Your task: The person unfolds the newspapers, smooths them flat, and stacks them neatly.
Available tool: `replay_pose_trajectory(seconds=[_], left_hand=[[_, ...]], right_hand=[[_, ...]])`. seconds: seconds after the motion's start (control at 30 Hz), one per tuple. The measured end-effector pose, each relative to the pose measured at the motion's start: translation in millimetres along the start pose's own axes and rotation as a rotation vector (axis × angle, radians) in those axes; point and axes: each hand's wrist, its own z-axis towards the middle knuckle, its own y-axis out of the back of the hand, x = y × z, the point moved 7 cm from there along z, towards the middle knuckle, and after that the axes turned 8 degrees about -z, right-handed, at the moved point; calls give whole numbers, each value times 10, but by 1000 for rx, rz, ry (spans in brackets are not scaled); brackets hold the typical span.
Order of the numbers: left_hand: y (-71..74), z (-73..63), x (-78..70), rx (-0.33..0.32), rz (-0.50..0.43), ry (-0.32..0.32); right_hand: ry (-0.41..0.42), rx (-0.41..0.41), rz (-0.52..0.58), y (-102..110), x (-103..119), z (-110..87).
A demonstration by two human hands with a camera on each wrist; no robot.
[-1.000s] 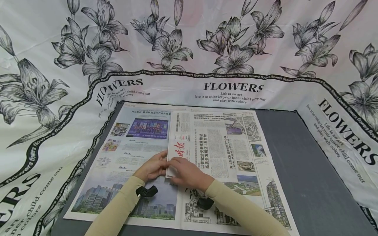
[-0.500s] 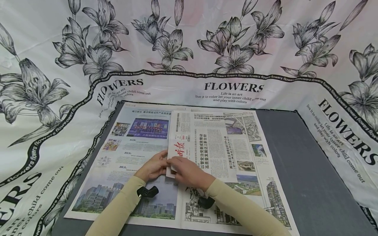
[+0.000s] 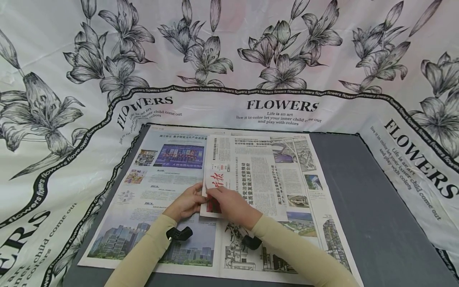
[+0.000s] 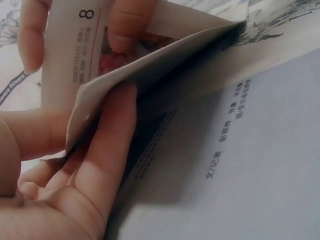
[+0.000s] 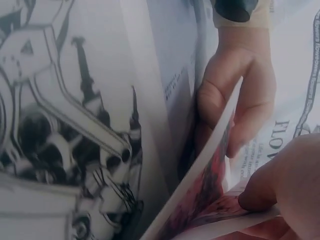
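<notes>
A folded newspaper (image 3: 263,183) with red characters near its left edge lies on a larger spread newspaper (image 3: 172,191). My left hand (image 3: 186,202) grips its lower left edge, thumb on top and fingers underneath, as the left wrist view shows. My right hand (image 3: 234,205) pinches the upper layer at the same edge, its thumb (image 5: 257,192) against the inner side. Between the parted layers a red picture (image 5: 212,172) shows. In the left wrist view, the lower layers (image 4: 105,82) stand tilted up off the spread sheet, with the right hand's fingertips (image 4: 127,30) behind them.
The spread newspaper covers much of a dark grey table (image 3: 362,199), whose surface shows along the right side. A white flower-printed cloth (image 3: 208,107) hangs around the back and sides. Black wrist cameras (image 3: 179,233) sit beneath both wrists.
My right hand has shifted slightly right, bending the upper layer up from the edge. More of the red picture inside shows now. The left hand has stayed nearly in place.
</notes>
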Motion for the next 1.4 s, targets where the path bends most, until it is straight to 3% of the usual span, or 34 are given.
replay_pose_trajectory(seconds=[0.27,0.4,0.53,0.73,0.87,1.1,1.4], left_hand=[[31,-3,15,-48,26,-23],[76,-52,-19,-73,23,-35],[136,-146,-141,-80,68,-61],[306,-292,-384,-101,108,-74],[443,-376,-510,-136,139,-67],[727,-532,-611,-219,220,-82],[890,-604,-585,-269,280,-69]], right_hand=[[16,-96,0,249,-104,19],[-26,-165,25,511,-225,33],[-80,-300,24,875,-365,-18],[-208,-503,55,1438,-661,-260],[-345,-587,69,1655,-932,-562],[-569,-607,149,1657,-1410,-1178],[-935,-504,330,1273,-1975,-1856]])
